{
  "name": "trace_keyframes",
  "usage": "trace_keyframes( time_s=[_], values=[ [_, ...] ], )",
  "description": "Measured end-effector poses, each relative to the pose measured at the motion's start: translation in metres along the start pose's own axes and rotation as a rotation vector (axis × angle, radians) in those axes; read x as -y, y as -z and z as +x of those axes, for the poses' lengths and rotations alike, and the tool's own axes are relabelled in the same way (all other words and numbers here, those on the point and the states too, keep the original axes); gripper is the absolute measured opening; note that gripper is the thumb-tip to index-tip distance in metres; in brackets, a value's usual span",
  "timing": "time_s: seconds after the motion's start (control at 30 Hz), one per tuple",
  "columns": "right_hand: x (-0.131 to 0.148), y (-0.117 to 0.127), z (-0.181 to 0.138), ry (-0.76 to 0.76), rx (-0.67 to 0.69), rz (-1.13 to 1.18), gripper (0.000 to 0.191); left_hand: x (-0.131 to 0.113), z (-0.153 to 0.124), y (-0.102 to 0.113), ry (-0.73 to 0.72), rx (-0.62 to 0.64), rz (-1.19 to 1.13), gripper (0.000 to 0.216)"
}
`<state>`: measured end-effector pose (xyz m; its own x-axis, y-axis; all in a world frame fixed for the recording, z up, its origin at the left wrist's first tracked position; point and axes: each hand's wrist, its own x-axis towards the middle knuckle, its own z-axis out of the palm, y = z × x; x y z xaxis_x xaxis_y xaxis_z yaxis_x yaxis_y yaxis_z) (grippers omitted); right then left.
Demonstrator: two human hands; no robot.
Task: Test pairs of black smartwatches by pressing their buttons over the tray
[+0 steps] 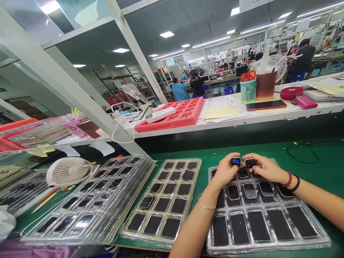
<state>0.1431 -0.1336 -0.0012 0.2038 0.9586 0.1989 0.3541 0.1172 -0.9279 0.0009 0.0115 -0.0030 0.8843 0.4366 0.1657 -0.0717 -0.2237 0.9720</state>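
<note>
A small watch body with a lit blue screen is pinched in the left hand, its screen facing the camera; the right hand has its grip clamped on a dark watch body just beside it. Both are held over the far edge of a clear compartment tray on the green surface. Their long axes are too small to tell. Behind lie a raised white shelf and a lit factory hall.

A green counter carries three clear plastic trays side by side: a stacked tray on the left, a middle tray, and a right tray. A small white fan lies at the left, with a black cable looped far right.
</note>
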Motion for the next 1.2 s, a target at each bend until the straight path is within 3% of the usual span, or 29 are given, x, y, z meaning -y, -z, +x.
trace_keyframes(
  time_s=[0.23, 0.37, 0.5, 0.63, 0.73, 0.97, 1.1, 1.2],
  values=[
    [-0.004, 0.000, 0.001, -0.018, -0.016, 0.062, 0.047, -0.005, -0.001, -0.001, 0.038, -0.013, -0.060, 0.052],
    [-0.007, 0.005, 0.005, -0.079, -0.114, 0.356, 0.060, -0.007, -0.001, 0.001, 0.093, -0.058, -0.322, 0.069],
    [-0.008, 0.014, 0.008, -0.235, -0.180, 0.597, 0.059, -0.012, 0.000, 0.006, 0.165, -0.050, -0.555, 0.058],
    [-0.011, 0.024, 0.010, -0.310, -0.132, 0.710, 0.036, -0.016, 0.001, 0.010, 0.268, -0.003, -0.728, 0.040],
    [-0.016, 0.029, 0.012, -0.365, -0.071, 0.761, 0.052, -0.015, 0.003, 0.013, 0.344, 0.039, -0.810, 0.052],
    [-0.016, 0.031, 0.012, -0.410, -0.038, 0.843, 0.057, -0.011, 0.006, 0.015, 0.383, 0.032, -0.836, 0.057],
    [-0.011, 0.027, 0.009, -0.339, -0.028, 0.787, 0.040, -0.013, 0.002, 0.011, 0.295, 0.003, -0.712, 0.042],
    [-0.008, 0.022, 0.007, -0.279, -0.016, 0.704, 0.043, -0.012, -0.001, 0.006, 0.224, 0.014, -0.551, 0.059]
  ],
)
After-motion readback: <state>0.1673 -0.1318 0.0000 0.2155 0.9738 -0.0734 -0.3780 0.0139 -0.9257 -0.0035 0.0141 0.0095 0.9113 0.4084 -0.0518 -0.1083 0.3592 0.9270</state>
